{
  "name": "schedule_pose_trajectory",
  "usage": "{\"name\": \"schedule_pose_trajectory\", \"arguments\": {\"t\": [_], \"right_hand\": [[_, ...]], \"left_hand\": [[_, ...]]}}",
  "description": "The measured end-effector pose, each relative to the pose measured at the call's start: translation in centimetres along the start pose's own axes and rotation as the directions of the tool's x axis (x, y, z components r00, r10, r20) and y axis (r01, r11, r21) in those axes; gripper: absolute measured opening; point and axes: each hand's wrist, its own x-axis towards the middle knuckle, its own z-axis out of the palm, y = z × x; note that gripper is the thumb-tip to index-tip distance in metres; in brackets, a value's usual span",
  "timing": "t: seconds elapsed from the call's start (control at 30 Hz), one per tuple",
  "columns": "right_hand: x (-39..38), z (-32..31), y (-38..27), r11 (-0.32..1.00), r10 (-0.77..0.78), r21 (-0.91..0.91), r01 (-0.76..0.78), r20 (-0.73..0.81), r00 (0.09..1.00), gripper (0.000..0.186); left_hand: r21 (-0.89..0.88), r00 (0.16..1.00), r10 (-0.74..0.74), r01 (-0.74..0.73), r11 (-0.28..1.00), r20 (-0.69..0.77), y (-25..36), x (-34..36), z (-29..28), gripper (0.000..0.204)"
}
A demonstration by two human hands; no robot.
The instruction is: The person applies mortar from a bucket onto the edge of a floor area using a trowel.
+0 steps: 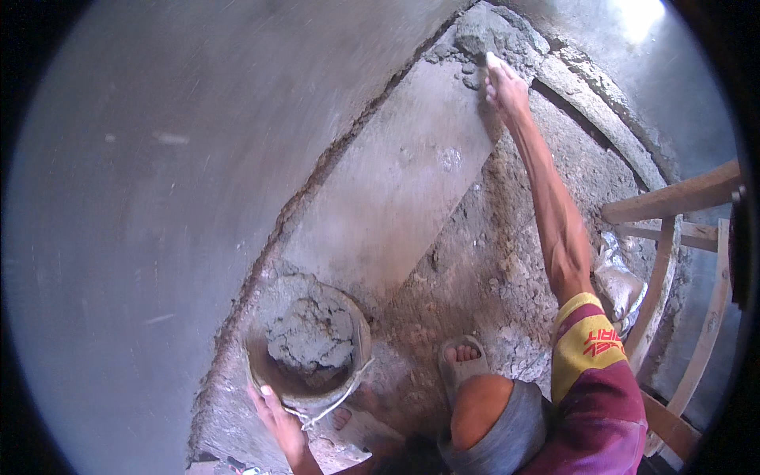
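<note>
A round bucket (364, 336) stands at the lower left, with grey wet mortar (309, 332) heaped inside and a pale cord handle hanging down its near side. My left hand (279, 419) grips the bucket's near rim, the thumb on top and the fingers around the outside. Far ahead, my right arm is stretched out to the corner. There my right hand (507, 85) is closed beside a lumpy mound of mortar (489, 33). Something pale shows at the top of that fist, but what it holds is hidden.
A smooth grey wall (158, 198) rises on the left. Along it runs a flat smooth slab (380, 182), bordered by rough, crumbly ground (507, 269). A wooden frame (673, 198) and a crumpled sack (619, 283) are on the right. A curved ledge (606, 119) follows the far wall.
</note>
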Motion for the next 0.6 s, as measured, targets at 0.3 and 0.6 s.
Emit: {"name": "schedule_pose_trajectory", "arguments": {"t": [0.3,0.6], "right_hand": [[-16.6,-5.1,-1.5,0.935,-0.038,-0.349,0.057,0.063,0.997,0.056],[-37.8,1.4,-7.3,0.826,0.229,-0.557,0.088,0.474,0.85,0.054]], "left_hand": [[-0.043,0.998,-0.036,0.038,0.998,0.049,0.9,-0.3,3.0,0.073],[-0.218,0.986,0.114,-0.085,0.972,0.121,-0.4,0.6,0.8,0.063]]}}
